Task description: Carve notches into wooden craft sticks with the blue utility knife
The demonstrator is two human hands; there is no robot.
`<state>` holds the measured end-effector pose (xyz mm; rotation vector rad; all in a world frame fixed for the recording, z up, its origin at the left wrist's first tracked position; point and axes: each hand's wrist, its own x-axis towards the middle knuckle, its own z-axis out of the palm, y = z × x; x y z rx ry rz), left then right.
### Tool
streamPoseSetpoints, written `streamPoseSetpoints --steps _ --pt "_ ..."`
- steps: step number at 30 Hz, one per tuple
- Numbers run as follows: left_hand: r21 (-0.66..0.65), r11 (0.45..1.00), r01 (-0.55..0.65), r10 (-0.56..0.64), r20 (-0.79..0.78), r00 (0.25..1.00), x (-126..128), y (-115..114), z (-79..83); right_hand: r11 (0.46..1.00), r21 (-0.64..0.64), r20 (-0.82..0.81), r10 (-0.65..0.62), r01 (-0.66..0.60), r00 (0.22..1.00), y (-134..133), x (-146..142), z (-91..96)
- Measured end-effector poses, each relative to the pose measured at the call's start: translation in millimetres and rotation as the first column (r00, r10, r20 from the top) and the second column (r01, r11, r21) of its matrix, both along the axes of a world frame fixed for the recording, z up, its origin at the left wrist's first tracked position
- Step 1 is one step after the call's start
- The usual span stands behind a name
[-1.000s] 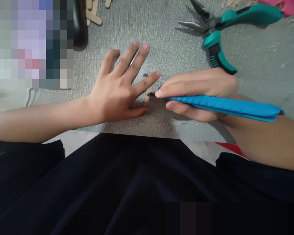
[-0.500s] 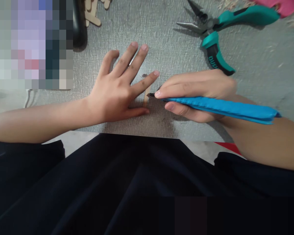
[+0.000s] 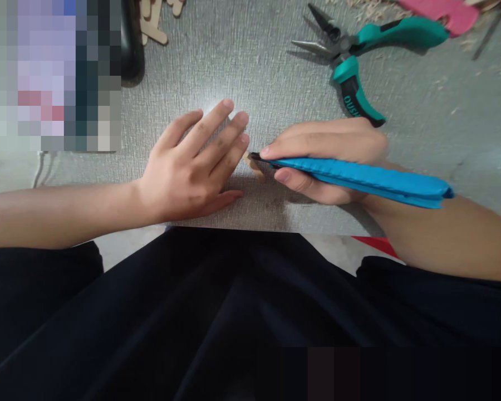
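My right hand (image 3: 329, 159) is closed around a blue utility knife (image 3: 359, 175), its dark tip pointing left. That tip meets the upper end of a short wooden craft stick piece (image 3: 256, 169), which lies slanted on the grey table. My left hand (image 3: 192, 167) is open, palm down, fingers stretched toward the knife tip and holding nothing that I can see. Its index fingertip is close to the piece's upper end; whether they touch I cannot tell.
Needle-nose pliers (image 3: 346, 47) with teal handles lie opened at the upper right. Beyond them are a pink object (image 3: 446, 14) and wood shavings (image 3: 378, 8). Several craft sticks (image 3: 154, 30) lie at the top, beside a black object (image 3: 131, 44). The table's near edge borders my dark clothing.
The stick piece has turned from nearly upright to slanted, its lower end now to the right. My left hand's fingers have drawn closer together and lower. The knife stays in my right hand.
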<state>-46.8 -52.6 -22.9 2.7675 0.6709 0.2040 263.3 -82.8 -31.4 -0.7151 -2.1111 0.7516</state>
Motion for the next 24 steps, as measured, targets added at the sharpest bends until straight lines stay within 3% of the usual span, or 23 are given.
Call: streamPoseSetpoints --steps 7,15,21,24 --pt "-0.208 0.977 -0.043 0.05 0.03 0.998 3.7 -0.4 1.3 0.997 0.032 0.065 -0.067 0.065 0.996 -11.2 -5.4 -2.3" --pt "-0.228 0.972 -0.055 0.067 0.045 0.997 2.0 -9.1 -2.8 0.984 0.131 0.174 -0.142 0.12 0.974 -17.2 -6.3 -7.6" --pt "-0.285 0.958 -0.027 0.035 0.024 0.999 4.6 -1.7 5.4 0.98 0.182 0.153 -0.114 0.085 0.982 -12.7 -3.4 -8.1" --pt "-0.347 0.938 0.004 0.011 0.039 0.999 6.2 3.4 5.8 0.967 0.249 0.233 -0.111 0.052 0.966 -12.6 -1.7 -7.3"
